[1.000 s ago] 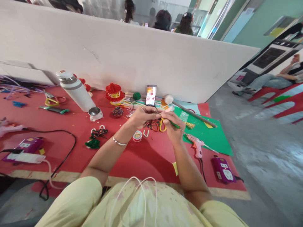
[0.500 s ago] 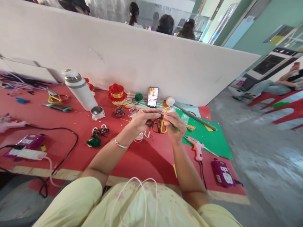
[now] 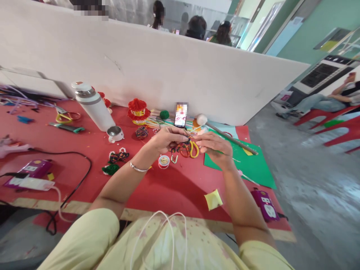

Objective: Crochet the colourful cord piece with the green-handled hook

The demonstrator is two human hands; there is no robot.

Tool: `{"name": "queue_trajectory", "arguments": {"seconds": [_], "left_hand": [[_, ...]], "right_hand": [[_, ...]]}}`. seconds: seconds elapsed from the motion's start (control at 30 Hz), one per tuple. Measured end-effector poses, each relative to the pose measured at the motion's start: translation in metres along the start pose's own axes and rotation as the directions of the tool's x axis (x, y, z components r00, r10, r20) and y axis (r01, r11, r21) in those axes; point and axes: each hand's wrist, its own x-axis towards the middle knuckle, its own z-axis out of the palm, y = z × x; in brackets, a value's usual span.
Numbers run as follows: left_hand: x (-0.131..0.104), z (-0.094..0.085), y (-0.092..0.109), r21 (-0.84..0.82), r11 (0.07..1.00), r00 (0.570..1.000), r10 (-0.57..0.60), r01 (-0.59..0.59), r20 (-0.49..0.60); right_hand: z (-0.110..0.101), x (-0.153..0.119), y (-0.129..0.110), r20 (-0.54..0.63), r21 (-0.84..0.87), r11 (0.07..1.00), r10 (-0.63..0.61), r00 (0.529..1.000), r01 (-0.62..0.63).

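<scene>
Above the red table my left hand is closed, thumb against fingers, pinching dark multicoloured yarn that hangs below it. My right hand, just to the right, has its fingers bent round a thin tool with a green handle, seemingly a crochet hook; its working tip is too small to make out. A thin strand seems to run between the hands. Beneath them are yellow-handled scissors, a pale green clip-like piece and a spool of red thread.
A phone leans against the white partition. To the left stand a white thermos, a metal cup and a red craft piece. Yarn bundles lie nearby. Right are green paper, a purple power box and a yellow packet.
My right hand has moved right, away from my left hand, widening the gap. My left hand has shifted slightly left. The yellow packet is uncovered; the right-hand glue gun is now mostly behind my right arm.
</scene>
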Motion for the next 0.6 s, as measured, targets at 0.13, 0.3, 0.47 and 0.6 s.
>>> {"name": "queue_trajectory", "arguments": {"seconds": [0.13,0.3,0.47,0.6], "left_hand": [[0.000,-0.003,0.007,0.118,0.993,0.992,-0.008,-0.007,0.122],[-0.001,-0.006,0.012,0.204,0.978,0.979,-0.071,0.031,0.189],[-0.002,-0.005,0.012,0.217,0.976,0.976,-0.050,0.003,0.211],[0.000,0.011,-0.005,0.165,0.958,0.971,0.228,-0.236,0.069]], "right_hand": [[-0.011,0.007,-0.009,0.084,0.076,0.996,0.040,0.996,-0.047],[-0.021,0.016,-0.018,0.140,0.126,0.989,0.061,0.988,-0.078],[-0.015,0.013,-0.013,0.098,0.208,0.969,0.115,0.989,-0.133],[0.017,0.000,0.001,-0.175,0.265,0.949,0.221,0.959,-0.171]]}}
